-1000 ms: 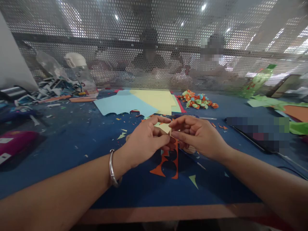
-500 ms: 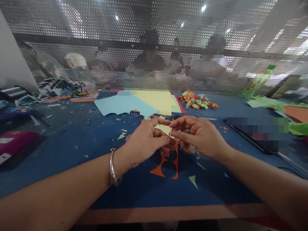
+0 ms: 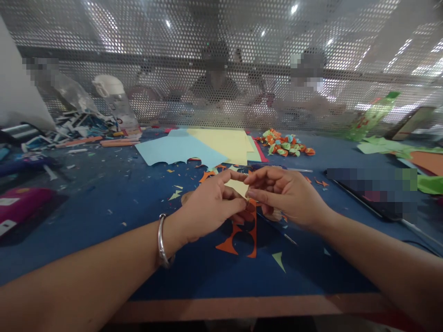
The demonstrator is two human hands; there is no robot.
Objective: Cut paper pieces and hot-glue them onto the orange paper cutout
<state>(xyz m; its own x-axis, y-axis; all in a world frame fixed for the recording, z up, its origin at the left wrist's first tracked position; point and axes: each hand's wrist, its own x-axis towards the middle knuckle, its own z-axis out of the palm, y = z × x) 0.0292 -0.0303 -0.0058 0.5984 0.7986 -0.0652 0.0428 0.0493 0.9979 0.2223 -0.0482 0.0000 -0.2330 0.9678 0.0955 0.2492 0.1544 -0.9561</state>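
My left hand (image 3: 212, 199) is closed, thumb and fingers around a small piece of pale yellow paper (image 3: 237, 186). From the other side my right hand (image 3: 289, 192) pinches at the paper's right edge, thumb against forefinger. The fingertips of both hands nearly meet and hide part of the piece. Under the hands lies an orange paper scrap (image 3: 254, 235) with round cut-outs. A pale green triangular scrap (image 3: 278, 261) rests nearer the table's front edge.
Light blue paper (image 3: 173, 147) and yellow paper (image 3: 221, 140) lie behind my hands, beside a pile of small colourful folded paper pieces (image 3: 285, 144). A phone-like device (image 3: 374, 193) is at right, a magenta case (image 3: 24, 205) at left. A perforated screen (image 3: 166, 69) stands behind.
The fingertips shift slightly at the paper's right edge, and the right thumb sits a little closer over it. Both hands stay in nearly the same place.
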